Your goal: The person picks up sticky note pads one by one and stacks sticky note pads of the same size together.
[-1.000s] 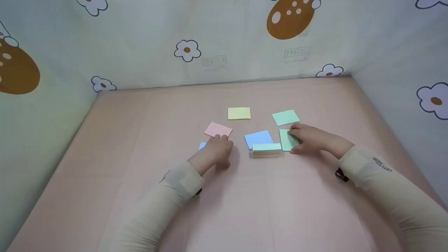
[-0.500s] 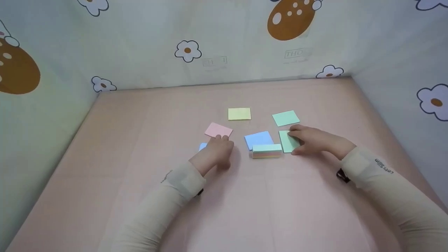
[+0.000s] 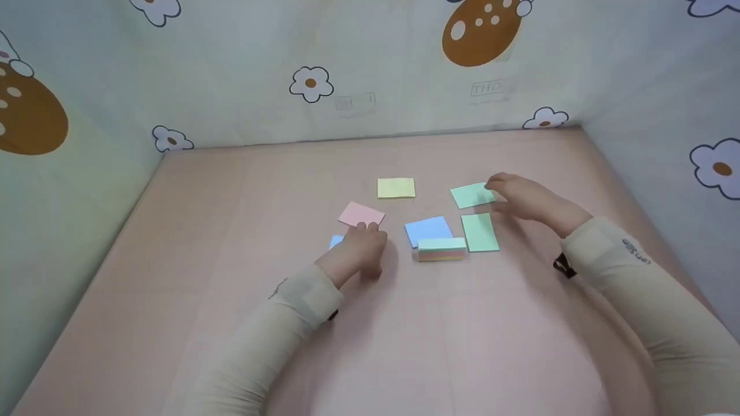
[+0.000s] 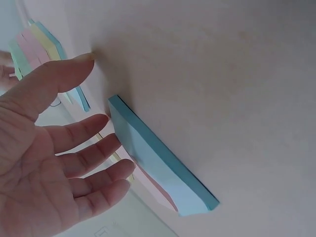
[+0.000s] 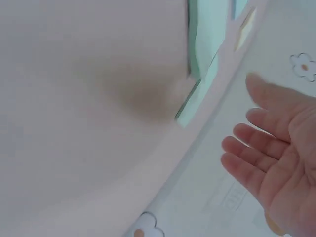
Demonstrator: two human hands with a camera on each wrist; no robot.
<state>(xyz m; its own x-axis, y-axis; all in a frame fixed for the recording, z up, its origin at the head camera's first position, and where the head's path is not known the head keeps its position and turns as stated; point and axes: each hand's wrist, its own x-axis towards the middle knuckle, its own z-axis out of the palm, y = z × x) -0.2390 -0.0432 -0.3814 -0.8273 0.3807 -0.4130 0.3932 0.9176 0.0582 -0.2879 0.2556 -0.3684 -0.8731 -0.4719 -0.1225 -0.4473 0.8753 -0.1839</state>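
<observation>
My left hand (image 3: 361, 251) hovers low over the left side of the group, fingers loosely spread and holding nothing. Its fingertips come right up to a blue sticky-note pad (image 4: 153, 153) in the left wrist view; the head view shows just a corner of that pad. Beyond the fingers lies a pink pad (image 3: 359, 214). My right hand (image 3: 535, 199) is raised at the right end of the far green pad (image 3: 471, 195), its fingers relaxed and its palm bare in the right wrist view. Nearer me is another green pad (image 3: 480, 233), lying flat.
A blue pad (image 3: 428, 230) lies mid-table, partly behind a multicoloured stack of sticky notes (image 3: 441, 249). Farther back is a yellow pad (image 3: 396, 188). Patterned fabric walls (image 3: 243, 86) enclose the pink table surface (image 3: 231, 219) at the back and sides.
My right hand has let go of the nearer green pad and moved up and away to the far green pad. The left hand stays almost where it was.
</observation>
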